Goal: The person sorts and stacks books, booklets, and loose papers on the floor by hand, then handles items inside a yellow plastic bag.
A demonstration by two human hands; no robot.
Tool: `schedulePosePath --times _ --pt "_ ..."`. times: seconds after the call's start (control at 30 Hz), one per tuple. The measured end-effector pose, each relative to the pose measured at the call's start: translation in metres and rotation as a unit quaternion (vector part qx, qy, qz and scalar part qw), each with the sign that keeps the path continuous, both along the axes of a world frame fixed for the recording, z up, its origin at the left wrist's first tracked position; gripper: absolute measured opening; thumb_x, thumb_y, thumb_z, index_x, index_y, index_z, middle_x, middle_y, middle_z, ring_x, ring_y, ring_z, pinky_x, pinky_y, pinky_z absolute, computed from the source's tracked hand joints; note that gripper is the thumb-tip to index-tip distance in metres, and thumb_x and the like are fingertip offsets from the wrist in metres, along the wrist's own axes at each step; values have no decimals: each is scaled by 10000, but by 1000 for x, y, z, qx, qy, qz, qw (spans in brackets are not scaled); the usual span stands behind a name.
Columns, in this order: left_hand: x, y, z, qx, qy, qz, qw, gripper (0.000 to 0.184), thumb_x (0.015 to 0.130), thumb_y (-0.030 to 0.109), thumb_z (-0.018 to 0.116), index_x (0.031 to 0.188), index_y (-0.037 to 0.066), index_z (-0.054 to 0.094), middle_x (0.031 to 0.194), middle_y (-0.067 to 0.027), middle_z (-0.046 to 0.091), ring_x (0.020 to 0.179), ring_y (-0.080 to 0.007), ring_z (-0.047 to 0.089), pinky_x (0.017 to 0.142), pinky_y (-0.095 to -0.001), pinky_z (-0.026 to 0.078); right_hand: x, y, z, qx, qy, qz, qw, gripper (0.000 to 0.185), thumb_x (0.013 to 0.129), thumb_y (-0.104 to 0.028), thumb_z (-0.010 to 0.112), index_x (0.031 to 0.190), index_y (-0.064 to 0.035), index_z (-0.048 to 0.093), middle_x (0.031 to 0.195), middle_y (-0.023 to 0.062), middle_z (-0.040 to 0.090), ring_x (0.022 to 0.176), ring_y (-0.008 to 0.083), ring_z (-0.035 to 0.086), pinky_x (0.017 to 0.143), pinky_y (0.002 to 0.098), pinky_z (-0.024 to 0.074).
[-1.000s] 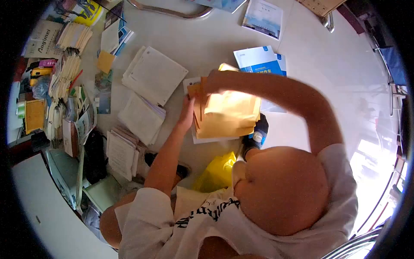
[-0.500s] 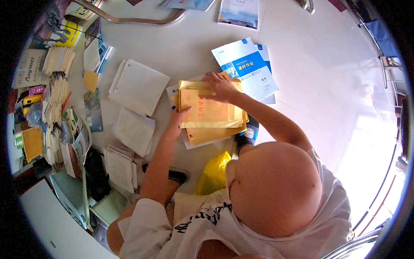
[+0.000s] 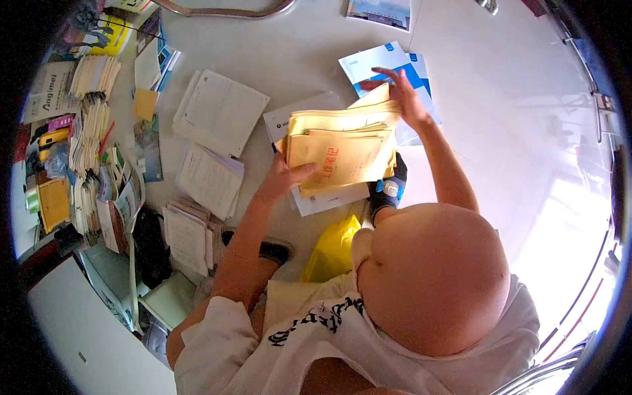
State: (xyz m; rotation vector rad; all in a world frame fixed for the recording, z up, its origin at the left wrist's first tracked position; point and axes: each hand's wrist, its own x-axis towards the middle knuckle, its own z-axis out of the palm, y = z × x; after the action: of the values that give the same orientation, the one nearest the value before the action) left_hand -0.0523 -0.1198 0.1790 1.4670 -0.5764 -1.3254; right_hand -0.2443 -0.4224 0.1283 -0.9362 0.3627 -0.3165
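Note:
A stack of tan paper-covered notebooks (image 3: 339, 151) is raised and tilted above the floor, its top cover printed in red characters. My left hand (image 3: 289, 176) grips the stack's left lower edge, thumb over the front. Against the right edge rests my right hand (image 3: 409, 102), with fingers stretched apart near the upper corner. Some pages there curl upward. Beneath the stack lie white papers (image 3: 336, 201). White-and-blue booklets (image 3: 375, 58) lie on the floor just behind my right hand.
White paper piles (image 3: 220, 112) lie on the floor (image 3: 500, 112) to the left. Books and papers (image 3: 85, 145) crowd the far left. A yellow bag (image 3: 332, 250) lies near my feet, beside a dark shoe (image 3: 275, 251). A metal tube (image 3: 230, 12) crosses the top.
The notebook stack has been raised and tilted, and sits farther right in view. My right hand has moved from its top to its right edge; my left hand keeps hold.

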Motion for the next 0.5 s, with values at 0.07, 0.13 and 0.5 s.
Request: schedulePosePath --times 0.07,0.13,0.5 --pt "15 3 9 6 13 19 1000 539 830 85 751 1311 65 508 1202 -81 631 1105 -204 616 956 -362 520 -13 3 -30 145 14 4 989 721 1016 -614 275 1484 -74 369 1403 185 529 1270 273 535 1079 412 416" --pt "21 -2 27 -13 28 62 998 572 828 140 763 1322 48 491 1211 -89 623 1146 -208 599 980 -359 510 -14 33 -34 54 110 -60 991 811 964 -701 312 1498 -92 364 1447 158 496 1280 255 532 1069 404 435" --pt "39 -18 32 -124 -183 141 965 429 855 80 724 1217 -3 510 1098 -139 657 1009 -202 672 847 -319 589 20 61 48 -211 88 -37 973 498 795 -106 826 1221 -19 581 1140 87 684 1052 191 648 882 340 555"
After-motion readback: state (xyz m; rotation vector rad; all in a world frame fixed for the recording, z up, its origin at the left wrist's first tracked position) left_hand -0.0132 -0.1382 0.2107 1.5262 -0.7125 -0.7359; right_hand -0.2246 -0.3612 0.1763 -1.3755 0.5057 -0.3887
